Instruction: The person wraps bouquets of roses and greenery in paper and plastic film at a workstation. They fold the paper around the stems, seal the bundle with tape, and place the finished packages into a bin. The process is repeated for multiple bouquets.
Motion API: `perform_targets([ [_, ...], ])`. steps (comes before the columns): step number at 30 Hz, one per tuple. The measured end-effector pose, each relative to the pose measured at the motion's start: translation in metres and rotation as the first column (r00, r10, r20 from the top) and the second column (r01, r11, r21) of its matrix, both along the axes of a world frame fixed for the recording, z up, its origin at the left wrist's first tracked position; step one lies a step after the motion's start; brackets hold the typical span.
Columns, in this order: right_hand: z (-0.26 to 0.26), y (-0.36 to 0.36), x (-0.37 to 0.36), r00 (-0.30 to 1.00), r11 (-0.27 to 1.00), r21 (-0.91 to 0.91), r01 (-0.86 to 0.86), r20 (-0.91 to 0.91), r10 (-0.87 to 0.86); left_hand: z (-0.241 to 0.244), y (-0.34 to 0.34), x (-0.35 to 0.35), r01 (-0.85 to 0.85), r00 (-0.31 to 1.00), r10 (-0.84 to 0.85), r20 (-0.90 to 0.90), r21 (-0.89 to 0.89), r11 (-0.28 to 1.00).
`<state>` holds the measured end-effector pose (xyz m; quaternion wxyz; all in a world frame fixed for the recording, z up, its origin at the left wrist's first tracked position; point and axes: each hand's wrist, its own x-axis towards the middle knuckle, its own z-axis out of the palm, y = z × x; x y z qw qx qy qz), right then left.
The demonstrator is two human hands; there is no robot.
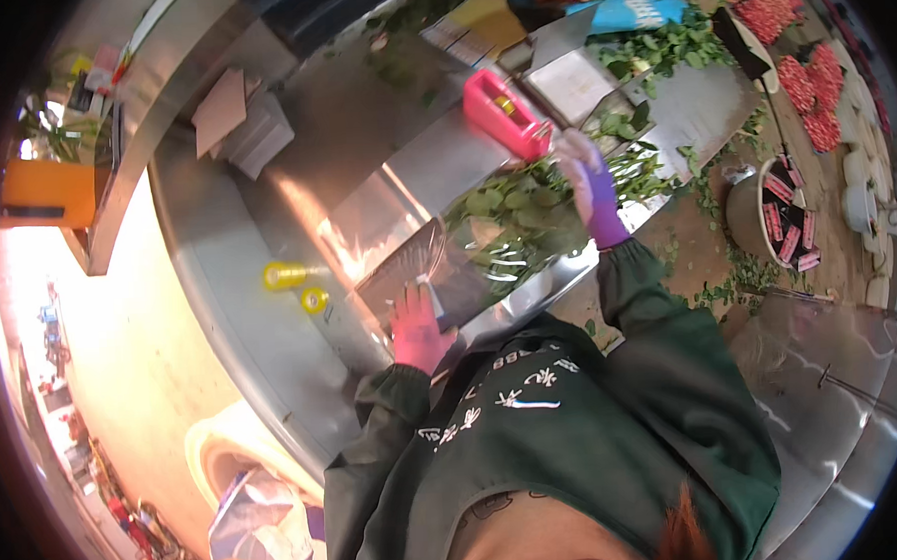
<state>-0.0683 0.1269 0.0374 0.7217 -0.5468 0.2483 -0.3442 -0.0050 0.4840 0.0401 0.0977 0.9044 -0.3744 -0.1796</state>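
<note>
A bunch of leafy green stems lies in clear plastic wrap on the metal worktable. My right hand, in a white and purple glove, rests on the stems at the wrap's right part, beside a pink tape dispenser; whether its fingers grip anything is unclear. My left hand, in a pink glove, lies with fingers spread at the near left edge of the wrap, by a small white piece. Whether it holds that piece is not plain.
Yellow tape rolls lie left of the wrap. White cards are stacked farther back. A white box stands behind the dispenser, near a blue packet. On the right are a bucket and pink flower bunches.
</note>
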Motion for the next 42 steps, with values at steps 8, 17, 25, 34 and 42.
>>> perform_targets([
  [8,0.027,0.135,0.012,0.833,-0.2,-0.849,-0.49,-0.523,0.182,0.003,-0.01,0.003,0.012,1.0,-0.012,-0.022,0.023,1.0],
  [17,0.021,0.012,0.033,0.575,-0.028,-0.589,-0.808,-0.778,-0.254,0.004,-0.009,0.0,-0.016,1.0,0.017,-0.025,0.034,0.999],
  [25,-0.033,-0.087,0.036,0.766,0.52,-0.732,-0.441,-0.608,-0.207,0.004,-0.01,0.002,0.01,1.0,-0.012,0.025,0.076,0.997],
  [34,-0.063,-0.107,0.075,0.685,0.583,-0.559,-0.59,-0.729,-0.005,0.003,-0.006,0.0,-0.012,0.997,0.018,-0.07,0.076,0.997],
  [42,-0.096,-0.154,0.125,0.586,0.74,-0.142,-0.657,-0.714,0.384,0.002,-0.01,0.005,-0.005,0.997,0.008,-0.078,0.047,0.999],
])
